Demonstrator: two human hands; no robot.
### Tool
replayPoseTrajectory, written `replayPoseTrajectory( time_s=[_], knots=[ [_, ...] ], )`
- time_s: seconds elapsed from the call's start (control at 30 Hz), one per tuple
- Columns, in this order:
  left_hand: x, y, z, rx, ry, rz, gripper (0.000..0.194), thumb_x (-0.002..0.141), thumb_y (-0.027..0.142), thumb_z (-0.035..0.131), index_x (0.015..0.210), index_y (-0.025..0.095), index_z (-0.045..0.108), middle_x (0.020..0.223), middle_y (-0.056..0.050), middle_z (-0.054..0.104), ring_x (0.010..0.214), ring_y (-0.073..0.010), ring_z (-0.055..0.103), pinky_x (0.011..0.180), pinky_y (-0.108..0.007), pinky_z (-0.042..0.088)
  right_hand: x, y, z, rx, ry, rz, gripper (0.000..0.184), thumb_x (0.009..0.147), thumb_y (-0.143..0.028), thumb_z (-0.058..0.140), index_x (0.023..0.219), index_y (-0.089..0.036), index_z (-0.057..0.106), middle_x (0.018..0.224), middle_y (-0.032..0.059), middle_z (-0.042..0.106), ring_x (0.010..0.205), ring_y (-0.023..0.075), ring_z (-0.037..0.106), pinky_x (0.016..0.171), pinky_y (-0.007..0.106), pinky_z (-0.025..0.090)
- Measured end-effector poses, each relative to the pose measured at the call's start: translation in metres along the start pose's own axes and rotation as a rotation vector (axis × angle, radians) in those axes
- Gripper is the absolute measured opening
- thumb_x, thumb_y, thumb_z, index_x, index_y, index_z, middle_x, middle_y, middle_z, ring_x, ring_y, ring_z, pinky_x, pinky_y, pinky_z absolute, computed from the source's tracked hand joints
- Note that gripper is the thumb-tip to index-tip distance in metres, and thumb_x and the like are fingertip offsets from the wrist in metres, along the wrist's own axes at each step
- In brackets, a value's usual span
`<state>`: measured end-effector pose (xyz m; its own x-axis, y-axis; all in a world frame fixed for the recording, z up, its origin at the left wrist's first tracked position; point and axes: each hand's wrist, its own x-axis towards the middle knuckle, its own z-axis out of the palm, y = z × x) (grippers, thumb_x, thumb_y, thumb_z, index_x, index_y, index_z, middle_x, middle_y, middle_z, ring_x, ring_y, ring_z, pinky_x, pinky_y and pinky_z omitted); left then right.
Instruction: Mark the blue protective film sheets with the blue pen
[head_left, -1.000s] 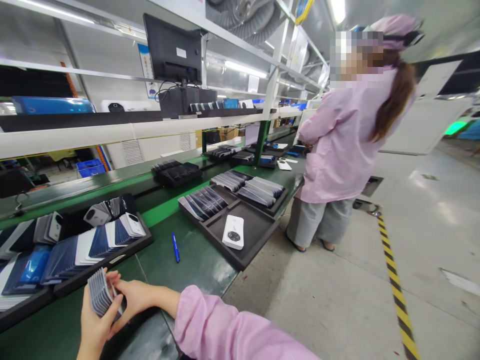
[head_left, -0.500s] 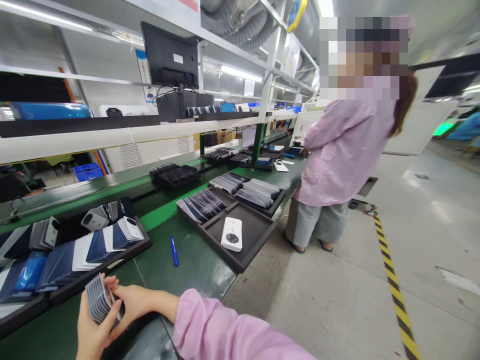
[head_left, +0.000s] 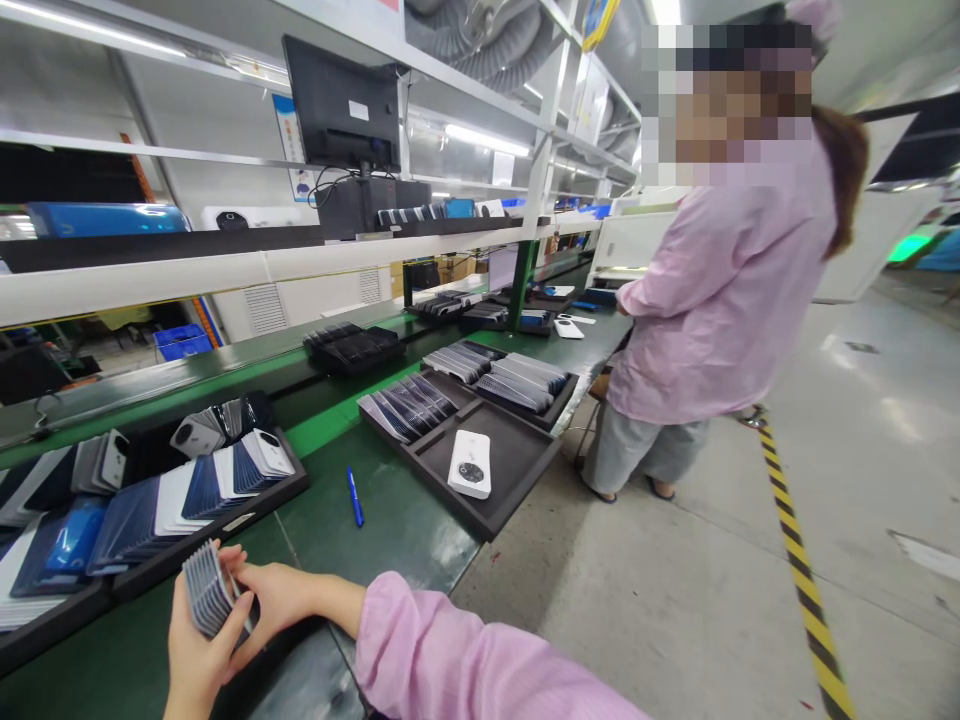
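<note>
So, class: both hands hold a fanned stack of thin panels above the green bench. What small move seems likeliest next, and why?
Probably squaring the stack between the left hand and right hand: its panels are splayed, while those in the nearby tray lie in neat rows.

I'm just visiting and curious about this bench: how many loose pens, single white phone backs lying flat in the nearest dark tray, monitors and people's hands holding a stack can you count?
Blue pen: 1
White phone back lying flat in the dark tray: 1
Monitor: 1
Hands holding the stack of covers: 2, left hand and right hand
Total: 5
</note>
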<state>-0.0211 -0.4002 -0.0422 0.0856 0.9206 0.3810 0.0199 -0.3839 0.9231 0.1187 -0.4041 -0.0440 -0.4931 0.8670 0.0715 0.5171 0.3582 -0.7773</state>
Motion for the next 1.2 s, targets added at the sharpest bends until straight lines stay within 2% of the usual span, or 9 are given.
replayPoseTrajectory(
  time_s=[0.13,0.2,0.27,0.4,0.53,0.67,0.83,1.0,1.2],
  knots=[
    [-0.002,0.001,0.000,0.016,0.047,-0.017,0.084,0.038,0.047,0.090,0.111,0.020,0.059,0.100,-0.010,0.068,0.100,-0.0349,0.067,0.107,-0.063,0.041,-0.003,0.000,-0.002,0.024,0.008,-0.026,0.123,0.051,-0.025,0.098,0.151,-0.020,0.027,0.144,0.0134,0.050,0.125,0.0328,0.055,0.102,0.033,0.045],
    [-0.003,0.002,0.001,-0.020,0.099,-0.034,0.086,0.036,0.045,0.091,0.112,0.020,0.059,0.102,-0.010,0.066,0.098,-0.0349,0.067,0.107,-0.066,0.040,-0.007,0.000,-0.004,0.046,0.014,-0.070,0.113,0.053,-0.026,0.098,0.148,-0.022,0.035,0.135,0.0083,0.055,0.118,0.0277,0.059,0.094,0.027,0.047],
    [-0.004,0.003,0.002,-0.117,0.163,-0.058,0.085,0.039,0.048,0.090,0.112,0.020,0.057,0.102,-0.009,0.065,0.092,-0.0323,0.068,0.106,-0.067,0.041,-0.009,-0.002,-0.006,0.050,-0.008,-0.040,0.099,0.056,-0.031,0.097,0.139,-0.020,0.044,0.118,0.0032,0.061,0.102,0.0225,0.063,0.080,0.022,0.049],
    [-0.002,0.008,0.004,-0.285,0.252,-0.118,0.073,0.055,0.055,0.083,0.112,0.023,0.053,0.105,-0.006,0.062,0.080,-0.0243,0.068,0.096,-0.064,0.051,-0.011,-0.007,-0.007,0.031,-0.031,0.098,0.066,0.064,-0.041,0.093,0.114,-0.020,0.055,0.090,-0.0036,0.058,0.078,0.0162,0.059,0.063,0.020,0.043],
    [-0.001,0.013,0.001,-0.294,0.266,-0.046,0.085,0.061,0.043,0.085,0.130,0.035,0.035,0.115,-0.003,0.060,0.069,-0.0159,0.067,0.077,-0.056,0.061,-0.011,-0.008,-0.004,0.026,-0.044,0.145,0.051,0.069,-0.045,0.089,0.099,-0.022,0.056,0.083,-0.0057,0.055,0.076,0.0157,0.057,0.063,0.021,0.041],
    [-0.003,0.014,-0.002,-0.214,0.262,-0.005,0.070,0.059,0.045,0.085,0.116,0.024,0.050,0.111,-0.007,0.062,0.069,-0.0177,0.069,0.071,-0.049,0.064,-0.012,-0.004,-0.003,0.100,-0.045,0.094,0.053,0.068,-0.044,0.090,0.100,-0.023,0.054,0.091,-0.0054,0.057,0.084,0.0157,0.058,0.067,0.019,0.041],
    [-0.005,0.018,-0.001,-0.198,0.266,0.063,0.065,0.057,0.039,0.086,0.109,0.022,0.051,0.108,-0.006,0.063,0.068,-0.0170,0.069,0.070,-0.043,0.065,-0.013,-0.001,0.000,0.134,-0.014,0.058,0.058,0.062,-0.038,0.094,0.101,-0.022,0.054,0.092,-0.0058,0.056,0.084,0.0155,0.058,0.067,0.019,0.041],
    [-0.005,0.019,-0.004,-0.201,0.271,0.110,0.066,0.055,0.038,0.086,0.107,0.021,0.051,0.105,-0.007,0.065,0.072,-0.0201,0.070,0.077,-0.050,0.063,-0.014,-0.001,0.001,0.160,0.058,0.048,0.063,0.057,-0.036,0.096,0.103,-0.022,0.055,0.088,-0.0061,0.057,0.082,0.0159,0.058,0.066,0.020,0.041],
    [-0.006,0.013,-0.003,-0.203,0.218,0.059,0.065,0.064,0.045,0.084,0.115,0.023,0.051,0.120,-0.009,0.062,0.087,-0.0246,0.072,0.085,-0.051,0.060,-0.015,0.003,0.001,0.156,0.051,0.043,0.066,0.054,-0.043,0.096,0.104,-0.021,0.058,0.087,-0.0053,0.057,0.078,0.0155,0.057,0.063,0.021,0.041]
  ],
)
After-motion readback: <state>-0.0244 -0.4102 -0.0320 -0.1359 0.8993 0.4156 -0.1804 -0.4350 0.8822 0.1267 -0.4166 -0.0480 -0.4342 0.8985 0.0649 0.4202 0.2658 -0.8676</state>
